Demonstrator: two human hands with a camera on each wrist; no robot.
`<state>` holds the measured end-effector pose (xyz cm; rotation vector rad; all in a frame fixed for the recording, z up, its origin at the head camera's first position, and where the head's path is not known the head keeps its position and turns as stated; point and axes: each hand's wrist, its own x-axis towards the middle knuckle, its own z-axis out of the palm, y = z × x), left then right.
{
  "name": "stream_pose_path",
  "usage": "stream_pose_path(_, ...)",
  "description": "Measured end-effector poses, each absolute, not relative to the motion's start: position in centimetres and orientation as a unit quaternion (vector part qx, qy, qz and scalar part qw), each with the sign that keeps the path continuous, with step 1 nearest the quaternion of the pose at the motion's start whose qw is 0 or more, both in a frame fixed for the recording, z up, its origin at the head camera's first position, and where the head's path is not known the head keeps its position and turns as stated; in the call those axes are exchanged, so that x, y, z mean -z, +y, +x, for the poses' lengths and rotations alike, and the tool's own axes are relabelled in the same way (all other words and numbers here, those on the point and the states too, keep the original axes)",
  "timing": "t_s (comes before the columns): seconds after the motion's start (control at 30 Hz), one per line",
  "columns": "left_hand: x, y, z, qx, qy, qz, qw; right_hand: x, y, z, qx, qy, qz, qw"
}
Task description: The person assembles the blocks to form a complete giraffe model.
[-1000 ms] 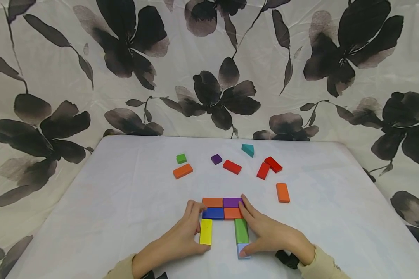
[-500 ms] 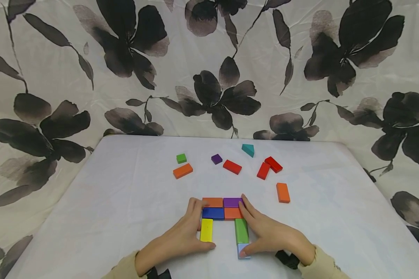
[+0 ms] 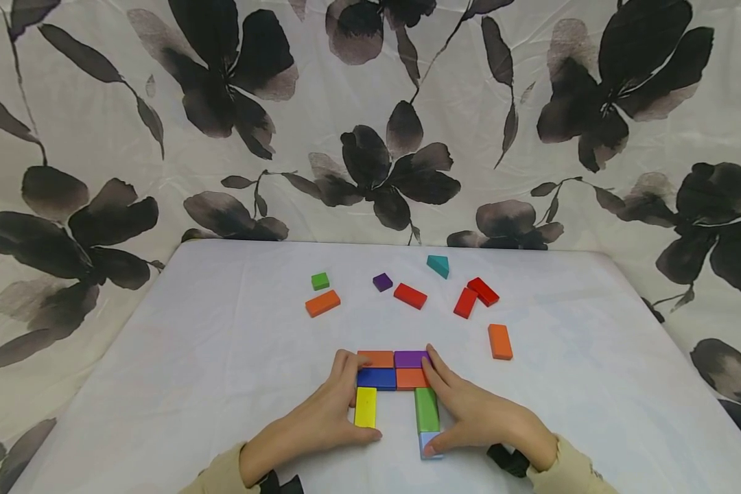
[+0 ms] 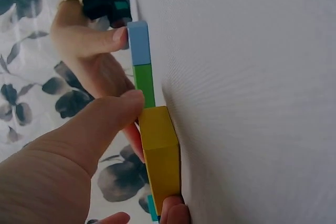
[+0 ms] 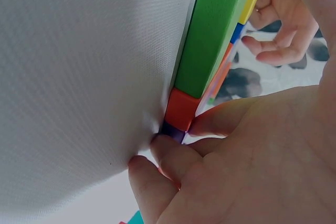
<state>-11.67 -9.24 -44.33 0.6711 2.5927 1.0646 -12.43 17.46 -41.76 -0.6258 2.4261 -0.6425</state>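
Observation:
Flat wooden blocks form an arch shape on the white table. Its top is an orange block [image 3: 377, 359], a purple block [image 3: 411, 359], a blue block [image 3: 377, 379] and a red-orange block [image 3: 411, 379]. My left hand [image 3: 324, 412] grips the yellow block [image 3: 365, 407] forming the left leg, thumb at its near end, fingers along its outer side up to the orange block. My right hand [image 3: 478, 412] spans the right side. Its thumb presses the light blue block [image 3: 428, 439] below the green block [image 3: 427, 409]; its fingers bend round the purple end [image 5: 172, 131].
Beyond the arch lie loose blocks: a small green block [image 3: 320, 280], orange blocks [image 3: 323, 303] [image 3: 500, 342], a small purple block [image 3: 383, 281], a teal triangular block [image 3: 438, 265] and several red blocks [image 3: 410, 296]. A flowered cloth [image 3: 370, 103] hangs behind the table [image 3: 222, 329].
The left thumb has slid slightly right along the yellow block's near end, and that block has shifted slightly toward the blue one. The right hand stays in place.

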Motion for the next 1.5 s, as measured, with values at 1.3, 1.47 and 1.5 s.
stream_pose_path(1.3,44.1,-8.1,-16.6,-0.275,0.926,0.249,0.074,41.6,17.6,-12.5,0.239,0.901,-0.234,0.278)
stream_pose_path(1.47,43.4,-6.2,-16.5,-0.193,0.940,0.274,0.065,41.5,17.6,-12.5,0.242,0.899,-0.232,0.281)
stream_pose_path(1.5,43.4,-5.9,-16.5,-0.184,0.942,0.274,0.061,41.5,17.6,-12.5,0.242,0.899,-0.232,0.281)
